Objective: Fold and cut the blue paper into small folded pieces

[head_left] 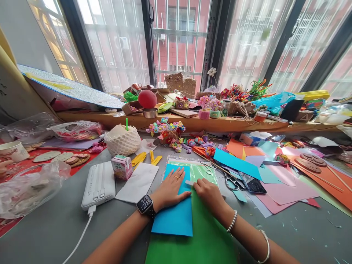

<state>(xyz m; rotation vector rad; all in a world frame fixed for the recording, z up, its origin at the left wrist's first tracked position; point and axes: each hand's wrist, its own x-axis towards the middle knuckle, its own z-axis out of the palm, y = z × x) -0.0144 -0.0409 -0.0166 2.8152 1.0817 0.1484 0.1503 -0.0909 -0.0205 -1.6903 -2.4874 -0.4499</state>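
A folded-looking sheet of blue paper (173,223) lies on a green mat (203,245), its long right edge running down the mat's middle. My left hand (172,187) rests flat on the blue paper with fingers stretched out. Beside that edge, my right hand (204,192) is closed in a pinch. From its fingers a small pale flat piece (189,182) sticks out over the paper's edge; its kind cannot be made out. Beyond my right hand, small scissors (209,171) lie on a clear plastic sleeve (196,162).
At left are a white power bank (99,185) with a cable, a drink carton (121,168), a white napkin (137,183) and a wrapped coconut (122,141). Larger scissors (232,183), a phone (253,183) and coloured paper sheets (288,190) lie at right. Craft flowers (166,130) stand behind.
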